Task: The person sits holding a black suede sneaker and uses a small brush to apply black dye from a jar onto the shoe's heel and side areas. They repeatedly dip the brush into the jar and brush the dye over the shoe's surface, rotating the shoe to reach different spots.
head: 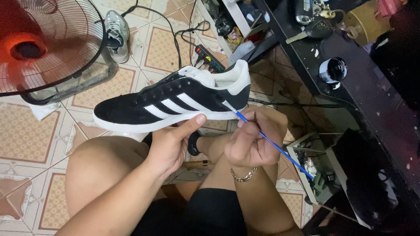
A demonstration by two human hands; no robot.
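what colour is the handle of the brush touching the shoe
Blue, on the thin brush in the right hand; head view.

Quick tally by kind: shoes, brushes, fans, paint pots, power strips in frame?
Shoes: 2, a black sneaker with white stripes held by the left hand, and a grey sneaker on the floor
Paintbrushes: 1, blue brush in the right hand
Fans: 1, fan
Paint pots: 1, open pot on the dark table
Power strips: 1, strip
Total: 6
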